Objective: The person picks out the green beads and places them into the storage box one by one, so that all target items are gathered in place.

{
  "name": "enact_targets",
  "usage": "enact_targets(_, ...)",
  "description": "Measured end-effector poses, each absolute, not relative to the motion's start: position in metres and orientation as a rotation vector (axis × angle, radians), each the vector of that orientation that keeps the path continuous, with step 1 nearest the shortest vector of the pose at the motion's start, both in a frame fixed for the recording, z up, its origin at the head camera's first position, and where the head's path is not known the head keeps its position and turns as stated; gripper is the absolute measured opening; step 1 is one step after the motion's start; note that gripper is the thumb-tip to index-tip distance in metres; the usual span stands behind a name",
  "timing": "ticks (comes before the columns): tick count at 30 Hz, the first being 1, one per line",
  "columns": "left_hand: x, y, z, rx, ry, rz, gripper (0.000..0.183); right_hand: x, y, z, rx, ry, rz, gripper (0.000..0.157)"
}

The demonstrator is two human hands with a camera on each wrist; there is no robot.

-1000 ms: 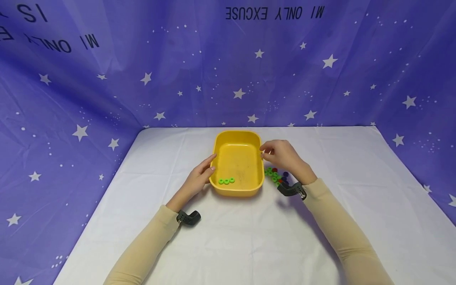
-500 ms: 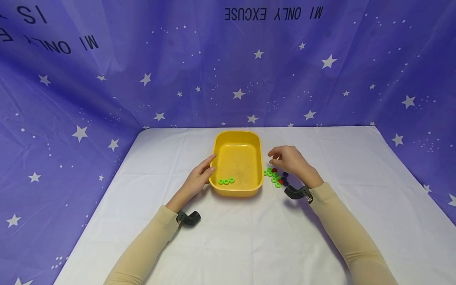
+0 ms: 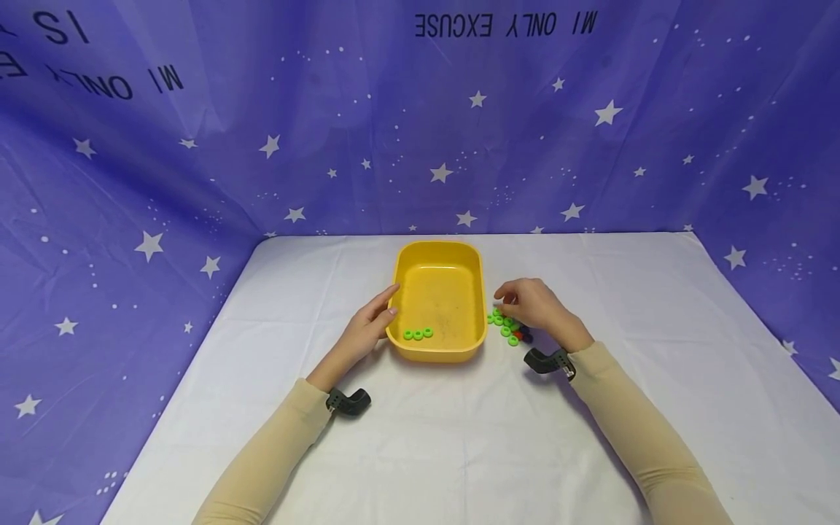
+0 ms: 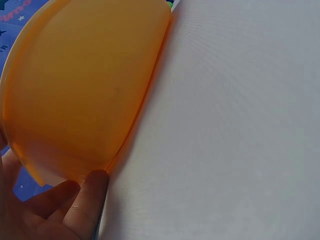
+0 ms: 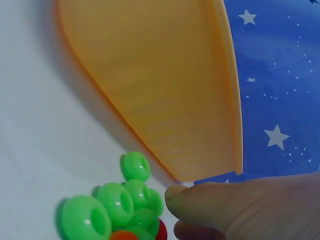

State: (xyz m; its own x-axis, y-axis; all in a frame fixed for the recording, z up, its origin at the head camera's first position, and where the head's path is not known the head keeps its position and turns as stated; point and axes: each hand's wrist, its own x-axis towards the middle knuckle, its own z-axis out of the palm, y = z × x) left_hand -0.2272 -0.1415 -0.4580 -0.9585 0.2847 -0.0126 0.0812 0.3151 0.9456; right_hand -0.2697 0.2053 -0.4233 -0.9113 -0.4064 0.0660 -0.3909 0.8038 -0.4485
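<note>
A yellow plastic bin [image 3: 436, 355] stands on the white-covered table, with a short row of green beads [image 3: 418, 335] on its floor. My left hand [image 3: 364, 328] holds the bin's left wall at the rim; in the left wrist view its fingers [image 4: 87, 205] lie against the outside wall. Right of the bin is a loose pile of round, large-holed green beads [image 3: 505, 331], with red beads [image 3: 518, 336] and dark beads [image 3: 528, 338] partly hidden. Over the pile's far side hovers my right hand [image 3: 531, 302], thumb and forefinger apart, with nothing visible between them.
White cloth covers the table [image 3: 420, 452]. A purple curtain [image 3: 367, 131] with stars and printed letters hangs behind it and along the sides. On each wrist sits a dark camera mount; the right mount [image 3: 550, 362] is close to the bead pile.
My right hand has left the bin's right rim, moved right and come down toward the bead pile, now covering some beads. The left hand and the bin have stayed put.
</note>
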Motion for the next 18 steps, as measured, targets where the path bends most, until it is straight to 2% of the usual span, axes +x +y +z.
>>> enact_targets(18,-0.2271,-0.1401,-0.457,0.334,2.395,1.711,0.053,-0.2704,0.2027,-0.4329,-0.643,2.941,-0.657,0.022)
